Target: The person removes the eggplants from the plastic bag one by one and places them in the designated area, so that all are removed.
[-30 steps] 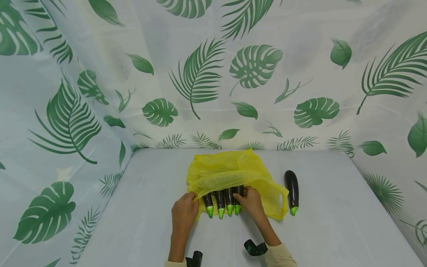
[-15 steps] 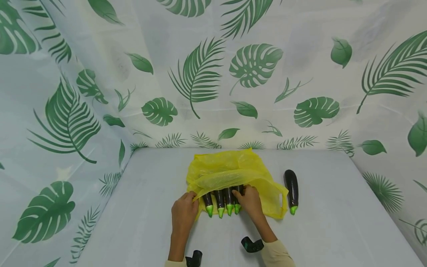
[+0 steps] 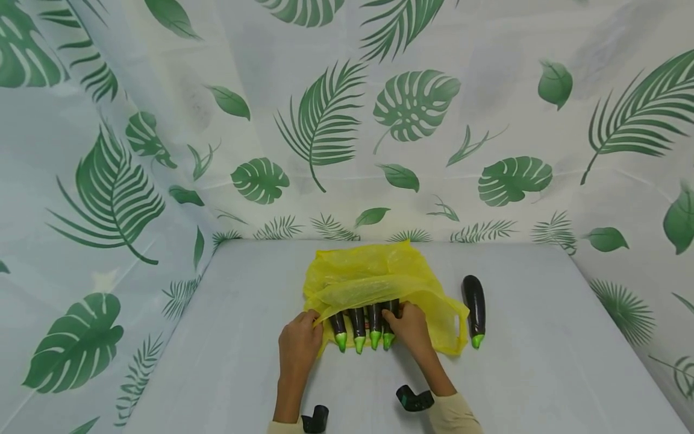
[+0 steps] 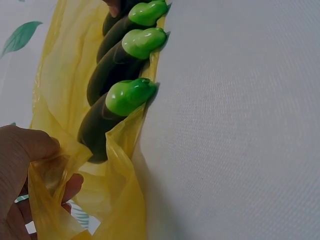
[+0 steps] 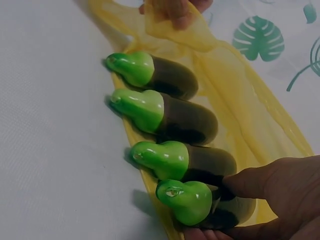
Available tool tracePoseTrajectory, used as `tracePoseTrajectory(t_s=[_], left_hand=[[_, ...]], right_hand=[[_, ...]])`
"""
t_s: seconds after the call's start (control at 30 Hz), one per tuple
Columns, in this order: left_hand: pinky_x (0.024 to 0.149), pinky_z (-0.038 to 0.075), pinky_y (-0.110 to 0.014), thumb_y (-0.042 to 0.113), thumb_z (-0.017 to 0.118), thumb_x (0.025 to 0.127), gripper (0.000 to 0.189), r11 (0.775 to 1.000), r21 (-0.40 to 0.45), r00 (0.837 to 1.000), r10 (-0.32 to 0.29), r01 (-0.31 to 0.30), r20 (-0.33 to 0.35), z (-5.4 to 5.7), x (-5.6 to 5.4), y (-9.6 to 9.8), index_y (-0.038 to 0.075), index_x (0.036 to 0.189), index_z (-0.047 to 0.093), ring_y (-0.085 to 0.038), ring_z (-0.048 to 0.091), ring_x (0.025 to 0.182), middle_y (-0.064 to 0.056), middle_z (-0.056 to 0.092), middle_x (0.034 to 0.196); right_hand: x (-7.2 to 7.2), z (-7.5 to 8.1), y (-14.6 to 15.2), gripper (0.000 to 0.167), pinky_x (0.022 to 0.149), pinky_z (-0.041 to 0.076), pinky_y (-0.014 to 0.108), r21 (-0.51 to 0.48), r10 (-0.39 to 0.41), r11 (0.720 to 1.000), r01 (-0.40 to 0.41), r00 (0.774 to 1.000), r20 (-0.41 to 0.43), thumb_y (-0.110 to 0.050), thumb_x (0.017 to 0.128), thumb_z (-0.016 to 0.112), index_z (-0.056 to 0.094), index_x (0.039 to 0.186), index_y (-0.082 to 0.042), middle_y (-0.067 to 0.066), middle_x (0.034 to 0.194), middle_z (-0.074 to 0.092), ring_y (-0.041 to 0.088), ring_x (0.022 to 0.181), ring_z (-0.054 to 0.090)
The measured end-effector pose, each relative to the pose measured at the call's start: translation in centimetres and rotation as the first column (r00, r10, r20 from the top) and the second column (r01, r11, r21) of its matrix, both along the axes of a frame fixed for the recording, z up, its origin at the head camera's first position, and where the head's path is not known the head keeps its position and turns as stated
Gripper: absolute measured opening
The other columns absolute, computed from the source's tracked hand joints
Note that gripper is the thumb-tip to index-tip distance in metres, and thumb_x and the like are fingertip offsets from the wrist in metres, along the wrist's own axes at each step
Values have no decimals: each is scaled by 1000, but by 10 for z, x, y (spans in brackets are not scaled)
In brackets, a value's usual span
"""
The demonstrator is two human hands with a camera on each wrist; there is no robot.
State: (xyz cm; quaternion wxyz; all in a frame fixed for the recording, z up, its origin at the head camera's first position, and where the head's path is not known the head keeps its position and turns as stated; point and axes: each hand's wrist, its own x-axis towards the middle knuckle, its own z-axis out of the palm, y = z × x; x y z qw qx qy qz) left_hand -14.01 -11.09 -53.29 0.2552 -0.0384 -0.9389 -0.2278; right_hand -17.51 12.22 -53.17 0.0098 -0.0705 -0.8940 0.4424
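Observation:
Several dark eggplants (image 3: pixel 358 323) with bright green stem ends lie side by side in the mouth of a yellow plastic bag (image 3: pixel 368 265), stems toward the person. My left hand (image 3: pixel 300 340) pinches the left edge of the bag's mouth between thumb and fingers, lifting the film, as the left wrist view shows. With thumb on one side and fingers on the other, my right hand (image 3: pixel 410 325) grips the rightmost eggplant (image 5: pixel 232 210) of the row. The far ends of the eggplants are hidden under the bag's upper layer.
One more eggplant (image 3: pixel 475 312) lies on the white table (image 3: pixel 531 349) to the right of the bag. Leaf-printed sheeting (image 3: pixel 347 120) stands behind and on both sides. A black wrist camera (image 3: pixel 414 399) sits at the right wrist, another black camera (image 3: pixel 315 419) at the left.
My right hand and the rightmost eggplant have shifted slightly to the right in the last half second. The left hand still holds the bag edge in the same place.

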Motion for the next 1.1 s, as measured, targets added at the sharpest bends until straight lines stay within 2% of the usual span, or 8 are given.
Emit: tracePoseTrajectory(t_s=[0.17, 0.4, 0.73, 1.1], left_hand=[[52, 46, -26, 6, 71, 80, 8, 1000, 0, 1000, 3, -3, 16, 0, -1, 0, 8, 88, 71, -14, 58, 57, -3, 69, 75], [51, 44, -25, 7, 71, 81, 7, 1000, 4, 999, 11, -11, 42, 1, 1, 0, 9, 88, 71, -12, 56, 55, -2, 68, 74], [53, 45, -25, 6, 70, 80, 8, 1000, 4, 999, 20, -21, 44, 2, -1, -1, 9, 88, 71, -12, 57, 57, -2, 69, 75], [53, 46, -26, 6, 70, 80, 9, 1000, 2, 998, 26, -26, 52, 2, -2, 0, 9, 89, 71, -13, 59, 58, -2, 70, 76]], right_hand=[[3, 5, 3, 28, 45, 33, 25, 4, -4, 1000, 4, 1000, 3, -21, 86, 70, 55, 79, 1, 4, 63, 45, 14, 52, 42], [10, 12, 6, 30, 49, 39, 26, 11, 6, 1000, -6, 1000, 29, -22, 87, 70, 61, 89, 6, 9, 70, 56, 16, 58, 49], [20, 23, 12, 39, 55, 44, 27, 9, 24, 1000, -25, 997, 70, -24, 88, 69, 61, 104, 11, 13, 80, 59, 18, 68, 54], [36, 40, 14, 47, 59, 51, 30, 18, 101, 995, -103, 990, 94, -23, 86, 71, 60, 112, 14, 17, 91, 64, 20, 76, 60]])
